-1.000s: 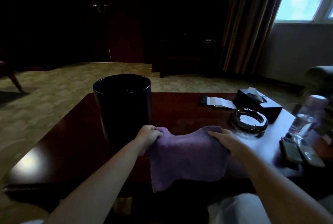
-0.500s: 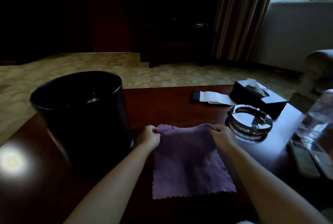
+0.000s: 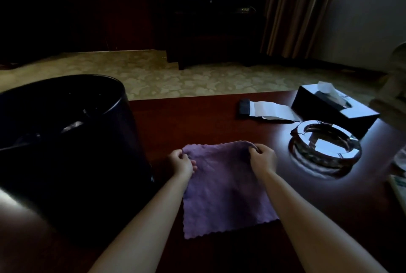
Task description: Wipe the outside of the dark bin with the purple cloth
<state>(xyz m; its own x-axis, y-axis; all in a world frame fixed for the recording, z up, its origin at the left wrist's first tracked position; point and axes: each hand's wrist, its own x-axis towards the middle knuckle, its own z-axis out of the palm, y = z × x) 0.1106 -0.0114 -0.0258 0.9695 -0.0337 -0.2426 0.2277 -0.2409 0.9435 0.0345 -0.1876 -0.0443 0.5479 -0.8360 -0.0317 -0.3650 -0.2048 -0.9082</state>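
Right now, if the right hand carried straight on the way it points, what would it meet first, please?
The right hand, gripping the cloth, points away across the table. Its way looks free to the far edge; the ashtray sits off to the right, though depth is unclear.

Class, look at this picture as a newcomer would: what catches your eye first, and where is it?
The purple cloth lies spread at the centre of the dark table, its far corners pinched by the left hand and right hand. The dark bin looms left; a shiny ashtray gleams right.
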